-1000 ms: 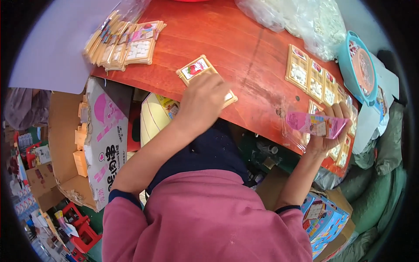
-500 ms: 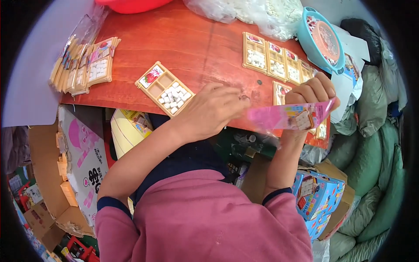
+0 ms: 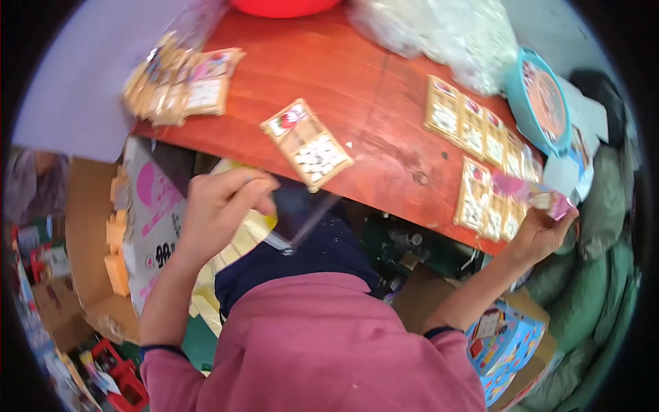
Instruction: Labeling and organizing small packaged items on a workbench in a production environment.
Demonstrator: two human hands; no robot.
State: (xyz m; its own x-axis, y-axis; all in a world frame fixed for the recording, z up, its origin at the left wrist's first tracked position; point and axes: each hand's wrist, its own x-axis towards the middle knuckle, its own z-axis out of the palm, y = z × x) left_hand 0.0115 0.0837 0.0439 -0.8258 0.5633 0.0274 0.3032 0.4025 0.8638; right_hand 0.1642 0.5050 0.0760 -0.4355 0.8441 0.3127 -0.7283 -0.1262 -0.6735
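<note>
My right hand [image 3: 539,237] pinches a pink printed wrapper [image 3: 532,192] over the table's right side, beside small compartment trays [image 3: 473,202] filled with white pieces. In front of the table edge, my left hand [image 3: 226,206] is closed, with a clear plastic piece [image 3: 309,223] stretching from its fingertips over my lap. Motion blurs the plastic, so whether it is a bag or a sheet cannot be told. Near the front edge lies a tan tray [image 3: 309,145] with a strawberry picture, empty small compartments and one larger compartment of white pieces.
Wrapped trays [image 3: 182,86] are stacked at the back left. Another row of filled trays [image 3: 473,123] sits at the right, near a blue basin [image 3: 539,99]. A red basin [image 3: 285,5] and a clear bag of pale pieces [image 3: 446,34] stand behind. Cartons [image 3: 504,343] flank me.
My hands have moved apart: the left went left and down toward my lap, with clear plastic at its fingers. My right hand moved right and lower with the pink wrapper. The view has shifted.
</note>
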